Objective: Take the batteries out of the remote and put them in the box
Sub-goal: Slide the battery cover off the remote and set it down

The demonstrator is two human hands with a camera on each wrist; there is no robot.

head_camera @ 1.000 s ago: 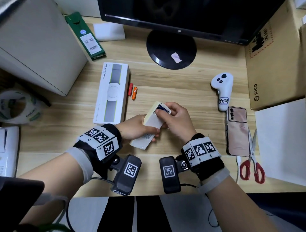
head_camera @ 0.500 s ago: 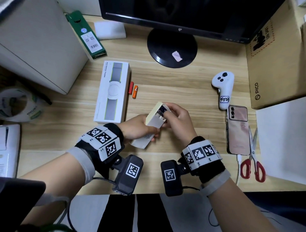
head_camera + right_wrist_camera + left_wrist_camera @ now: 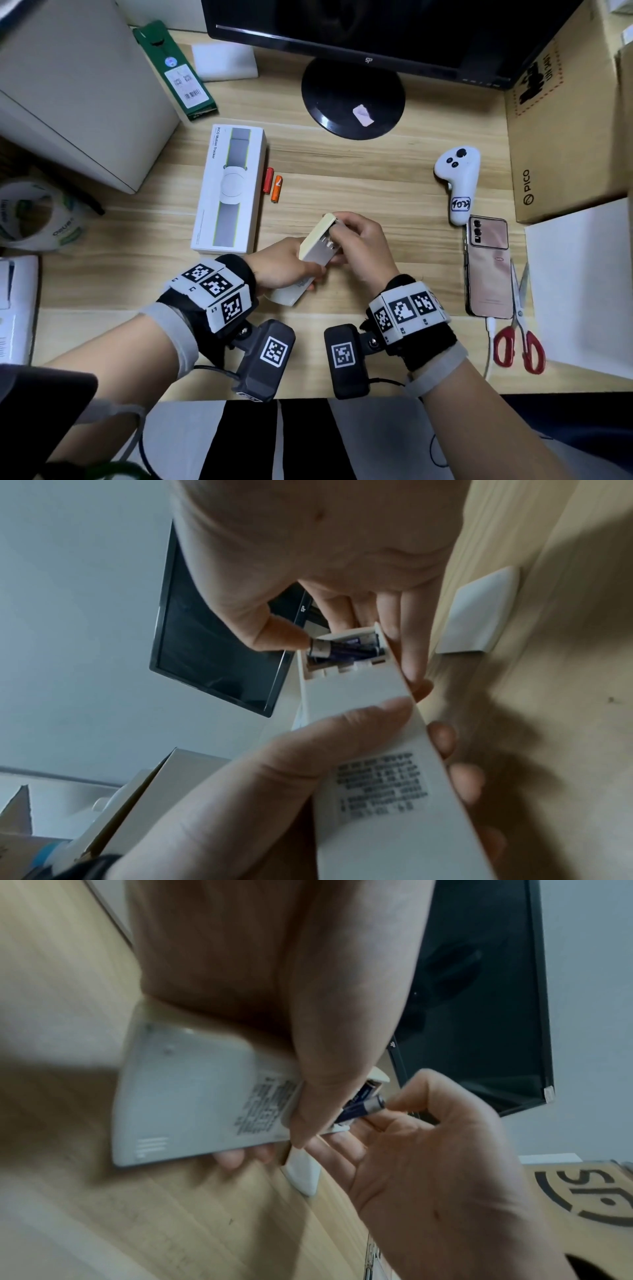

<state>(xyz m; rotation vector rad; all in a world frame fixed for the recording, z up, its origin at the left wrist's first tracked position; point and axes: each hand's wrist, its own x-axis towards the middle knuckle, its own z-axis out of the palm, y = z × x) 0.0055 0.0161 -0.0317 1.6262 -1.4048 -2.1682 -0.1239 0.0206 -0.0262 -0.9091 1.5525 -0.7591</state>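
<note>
**Battery lifting out of remote's open compartment**

The left hand [image 3: 284,263] grips the white rectangular plastic remote [image 3: 317,248] around its lower half, thumb across the printed back label, fingers curled underneath. The remote is held off the light wooden desk [image 3: 359,185], back side up, far end pointing to about 1 o'clock in the head view.

The battery compartment at that far end is open. A dark blue cylindrical battery with a metallic end [image 3: 363,1107] sits tilted, one end raised out of the bay. The right hand [image 3: 359,246] pinches that raised end with the thumb tip; its other fingers curl around the remote's end.

The loose white plastic battery cover [image 3: 477,615] lies flat on the desk just beside the hands.

The long white cardboard box printed with a grey strap [image 3: 229,188] lies at 10 o'clock from the hands. Two small orange batteries [image 3: 273,185] lie against its right edge.
</note>
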